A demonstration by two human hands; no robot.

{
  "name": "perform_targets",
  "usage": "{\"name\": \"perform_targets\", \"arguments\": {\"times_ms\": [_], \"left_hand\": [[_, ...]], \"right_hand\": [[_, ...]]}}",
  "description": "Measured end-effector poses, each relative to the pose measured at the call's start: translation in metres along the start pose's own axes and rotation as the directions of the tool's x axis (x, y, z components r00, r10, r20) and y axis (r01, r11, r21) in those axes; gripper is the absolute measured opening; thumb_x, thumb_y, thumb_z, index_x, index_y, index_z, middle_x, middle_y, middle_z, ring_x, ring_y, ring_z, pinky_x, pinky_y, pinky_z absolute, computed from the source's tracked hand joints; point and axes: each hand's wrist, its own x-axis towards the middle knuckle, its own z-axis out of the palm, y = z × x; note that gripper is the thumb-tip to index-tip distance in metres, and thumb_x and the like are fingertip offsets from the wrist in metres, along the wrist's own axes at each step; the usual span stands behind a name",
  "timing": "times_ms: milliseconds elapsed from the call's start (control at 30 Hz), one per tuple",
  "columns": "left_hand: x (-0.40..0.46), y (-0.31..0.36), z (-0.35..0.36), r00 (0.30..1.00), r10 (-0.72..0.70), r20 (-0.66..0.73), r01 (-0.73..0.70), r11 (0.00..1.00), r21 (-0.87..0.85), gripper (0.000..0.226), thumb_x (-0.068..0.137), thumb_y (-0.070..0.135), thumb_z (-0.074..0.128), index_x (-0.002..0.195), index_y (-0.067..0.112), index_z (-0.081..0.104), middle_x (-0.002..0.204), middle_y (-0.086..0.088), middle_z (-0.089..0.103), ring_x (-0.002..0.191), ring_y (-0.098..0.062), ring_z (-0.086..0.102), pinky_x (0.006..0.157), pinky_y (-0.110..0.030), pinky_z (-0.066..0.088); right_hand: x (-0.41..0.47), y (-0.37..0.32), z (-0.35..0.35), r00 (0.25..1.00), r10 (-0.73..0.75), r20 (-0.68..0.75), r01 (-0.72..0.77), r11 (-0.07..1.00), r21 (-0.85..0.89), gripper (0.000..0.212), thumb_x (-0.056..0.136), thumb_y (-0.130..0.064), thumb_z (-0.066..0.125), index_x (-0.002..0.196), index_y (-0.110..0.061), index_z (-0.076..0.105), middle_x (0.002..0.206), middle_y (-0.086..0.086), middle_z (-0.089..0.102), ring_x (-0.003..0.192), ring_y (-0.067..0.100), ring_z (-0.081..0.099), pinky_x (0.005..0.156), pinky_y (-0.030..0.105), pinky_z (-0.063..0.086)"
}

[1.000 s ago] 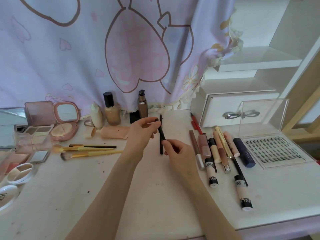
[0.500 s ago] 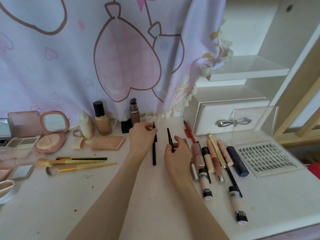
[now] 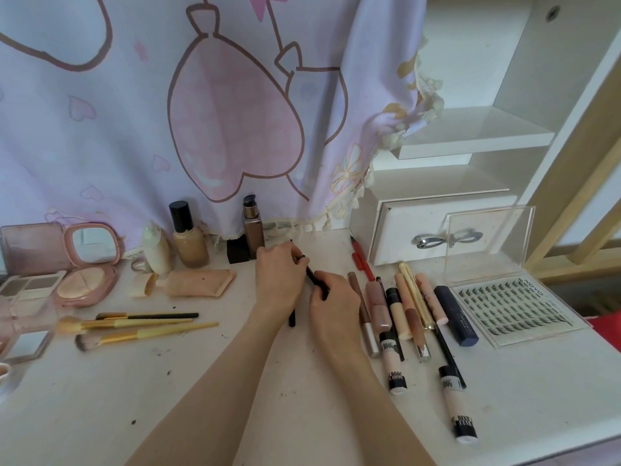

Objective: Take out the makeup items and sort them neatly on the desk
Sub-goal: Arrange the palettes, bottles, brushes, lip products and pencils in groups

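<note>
The hands (image 3: 304, 290) meet over the middle of the surface (image 3: 201, 398). Nearer the person than the hands, a broad stretch of surface lies bare. Left of the hands, three brushes (image 3: 134, 326) lie lengthwise, with a flat tube (image 3: 198, 282) beyond them. Behind the hands, upright bottles (image 3: 188, 237) stand against the curtain (image 3: 168, 112). Just right of the hands, a tight row of tubes and pencils (image 3: 400, 311) blocks sideways travel; further right sit the lash tray (image 3: 514, 307) and the drawer box (image 3: 433, 227).
</note>
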Motion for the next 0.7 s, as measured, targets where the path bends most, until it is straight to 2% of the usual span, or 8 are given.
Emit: {"name": "perform_targets", "arguments": {"times_ms": [67,200,333,433,567,700], "left_hand": [[-0.002,-0.003,-0.003,1.000,0.015,-0.001,-0.015,1.000,0.008,0.017,0.089,0.019,0.057,0.098,0.009,0.068,0.098,-0.006,0.069,0.100,-0.024,0.045,0.075,-0.023,0.029],[-0.013,-0.017,-0.010,0.998,0.057,-0.013,-0.057,0.998,0.021,0.022,0.092,0.011,0.051,0.107,0.008,0.067,0.104,-0.012,0.062,0.100,-0.026,0.049,0.077,-0.018,0.028],[-0.033,-0.029,-0.015,0.996,0.087,-0.007,-0.087,0.996,0.013,0.028,0.093,0.007,0.048,0.116,0.005,0.064,0.106,-0.016,0.060,0.098,-0.028,0.052,0.078,-0.015,0.028],[-0.039,-0.032,-0.015,0.994,0.110,0.006,-0.110,0.994,0.011,0.029,0.092,0.002,0.047,0.116,0.003,0.063,0.106,-0.018,0.062,0.099,-0.031,0.052,0.081,-0.018,0.030],[-0.041,-0.034,-0.016,0.995,0.103,0.007,-0.103,0.995,-0.017,0.028,0.090,0.001,0.049,0.113,0.005,0.064,0.109,-0.013,0.062,0.103,-0.028,0.048,0.080,-0.013,0.027],[-0.043,-0.034,-0.018,0.995,0.104,-0.006,-0.104,0.994,-0.044,0.023,0.088,0.005,0.054,0.107,0.006,0.067,0.107,-0.012,0.059,0.104,-0.025,0.046,0.077,-0.009,0.021]], "right_hand": [[-0.002,0.000,-0.001,0.999,-0.027,0.025,0.028,0.999,-0.042,0.031,0.089,0.003,0.047,0.115,-0.001,0.063,0.119,0.010,0.062,0.110,0.018,0.055,0.083,-0.005,0.023],[-0.006,0.003,-0.004,0.994,-0.053,0.101,0.067,0.988,-0.137,0.032,0.091,-0.001,0.045,0.118,0.000,0.062,0.133,0.007,0.055,0.122,0.017,0.050,0.094,0.004,0.024],[-0.009,0.003,-0.003,0.980,-0.108,0.169,0.138,0.975,-0.175,0.033,0.090,-0.001,0.044,0.117,-0.002,0.063,0.129,0.009,0.058,0.121,0.021,0.050,0.098,0.014,0.028],[-0.010,0.004,0.000,0.959,-0.179,0.221,0.226,0.951,-0.212,0.035,0.091,0.000,0.041,0.117,-0.004,0.063,0.119,0.007,0.063,0.120,0.021,0.047,0.097,0.014,0.028],[-0.008,0.008,0.004,0.942,-0.208,0.264,0.285,0.910,-0.300,0.039,0.095,-0.009,0.036,0.130,-0.013,0.055,0.131,-0.002,0.057,0.132,0.017,0.035,0.106,0.016,0.018],[0.000,0.008,0.008,0.934,-0.194,0.301,0.298,0.886,-0.355,0.040,0.096,-0.016,0.037,0.134,-0.017,0.050,0.137,-0.005,0.051,0.135,0.018,0.034,0.113,0.025,0.018]]}}
